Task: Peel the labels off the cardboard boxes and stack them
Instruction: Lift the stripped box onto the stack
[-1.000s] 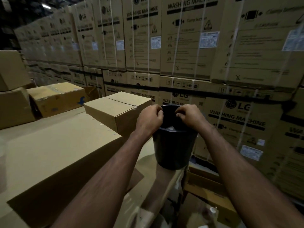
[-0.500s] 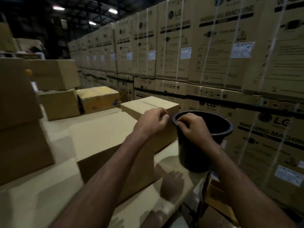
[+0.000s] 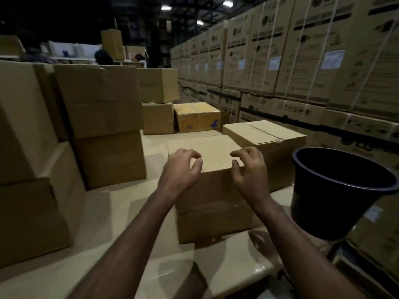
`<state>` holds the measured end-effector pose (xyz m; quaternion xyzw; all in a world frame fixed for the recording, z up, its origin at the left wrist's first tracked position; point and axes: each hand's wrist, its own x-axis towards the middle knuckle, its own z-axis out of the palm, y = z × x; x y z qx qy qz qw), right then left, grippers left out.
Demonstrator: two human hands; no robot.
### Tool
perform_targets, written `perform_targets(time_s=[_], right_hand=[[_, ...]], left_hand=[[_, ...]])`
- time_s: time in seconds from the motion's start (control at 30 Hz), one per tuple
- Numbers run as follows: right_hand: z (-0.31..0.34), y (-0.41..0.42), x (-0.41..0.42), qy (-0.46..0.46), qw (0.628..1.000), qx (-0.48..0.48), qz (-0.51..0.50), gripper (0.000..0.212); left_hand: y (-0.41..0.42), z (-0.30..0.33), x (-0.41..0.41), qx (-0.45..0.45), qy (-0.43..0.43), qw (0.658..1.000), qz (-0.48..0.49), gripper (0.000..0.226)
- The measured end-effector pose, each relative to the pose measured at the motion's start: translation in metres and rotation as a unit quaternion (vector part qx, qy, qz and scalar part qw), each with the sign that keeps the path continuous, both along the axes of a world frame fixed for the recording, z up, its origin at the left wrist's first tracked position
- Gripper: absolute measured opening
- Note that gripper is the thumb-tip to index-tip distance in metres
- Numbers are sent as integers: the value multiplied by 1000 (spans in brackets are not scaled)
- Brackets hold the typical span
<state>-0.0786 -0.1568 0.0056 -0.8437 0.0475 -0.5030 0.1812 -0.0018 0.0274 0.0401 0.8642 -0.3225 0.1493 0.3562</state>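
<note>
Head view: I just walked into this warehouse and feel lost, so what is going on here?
A person reaches both hands over a plain cardboard box on the table. The left hand and right hand hover with fingers loosely curled, holding nothing. A black bucket stands to the right, and more boxes are stacked at left.

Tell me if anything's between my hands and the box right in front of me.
Nothing visible. The left hand and right hand hover over the near edge of the cardboard box; the black bucket stands off to the right.

Brown boxes (image 3: 207, 152), black bucket (image 3: 330, 203), blue-marked box (image 3: 197, 119).
</note>
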Motion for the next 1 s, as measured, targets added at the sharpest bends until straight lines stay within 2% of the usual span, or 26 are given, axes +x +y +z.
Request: perform_targets(time_s=[0.1, 0.23, 0.47, 0.6, 0.67, 0.73, 0.83, 0.93, 1.0], right_hand=[[-17, 14, -1, 25, 998, -10, -52, 37], [-44, 16, -3, 98, 992, -25, -81, 52], [-49, 2, 12, 135, 988, -19, -67, 45], [-41, -17, 24, 163, 986, -9, -42, 45], [-42, -28, 28, 157, 985, -2, -65, 47], [-43, -41, 32, 158, 983, 54, -82, 54], [-47, -58, 36, 158, 961, 222, -40, 77], [-61, -64, 38, 139, 911, 388, 32, 102], [-74, -62, 36, 132, 880, 453, 50, 109]], left_hand=[[12, -17, 4, 41, 32, 997, 61, 41], [11, -36, 1, 81, 101, 989, 76, 59], [-11, -44, 3, 62, 108, 985, 120, 60], [-23, -49, 15, 54, 107, 982, 142, 67], [-25, -54, 22, 29, 106, 984, 143, 72], [-27, -59, 24, 2, 106, 983, 146, 81], [-28, -64, 20, -73, 130, 975, 165, 104], [-28, -81, 19, -174, 223, 945, 162, 110], [-26, -100, 19, -211, 306, 916, 149, 103]])
